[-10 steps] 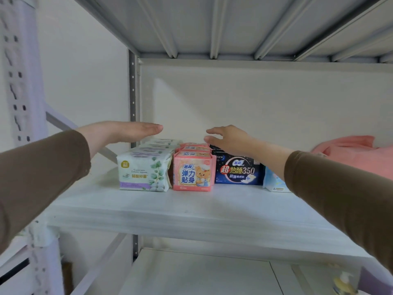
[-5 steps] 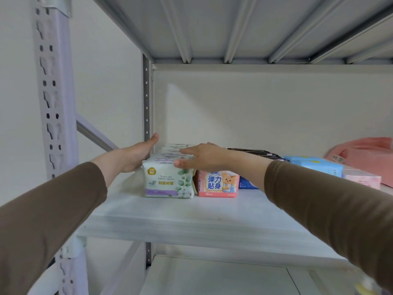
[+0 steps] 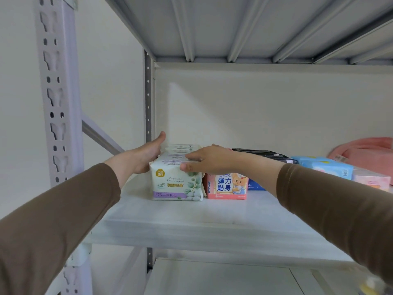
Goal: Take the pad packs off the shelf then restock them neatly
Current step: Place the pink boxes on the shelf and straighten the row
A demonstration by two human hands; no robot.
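Note:
A row of white pad packs with green leaves [image 3: 177,184] stands at the left end of the white shelf [image 3: 212,222]. My left hand [image 3: 146,155] presses flat against the row's left side. My right hand [image 3: 207,159] lies across the top of the front white pack, thumb on its front face. To the right stand pink packs with a bear [image 3: 227,186], a dark blue pack [image 3: 256,185] behind my right forearm, then light blue packs [image 3: 327,167] and a pale pink pack [image 3: 372,179].
A pink cloth bundle [image 3: 370,150] lies at the far right of the shelf. The grey perforated upright [image 3: 56,103] and a diagonal brace [image 3: 100,135] stand at the left. Another shelf [image 3: 234,24] sits close overhead, and a lower shelf [image 3: 212,277] below.
Both hands came down from above the packs and closed in on the white row, left hand to its side, right hand onto its top. The camera view shifted left and closer.

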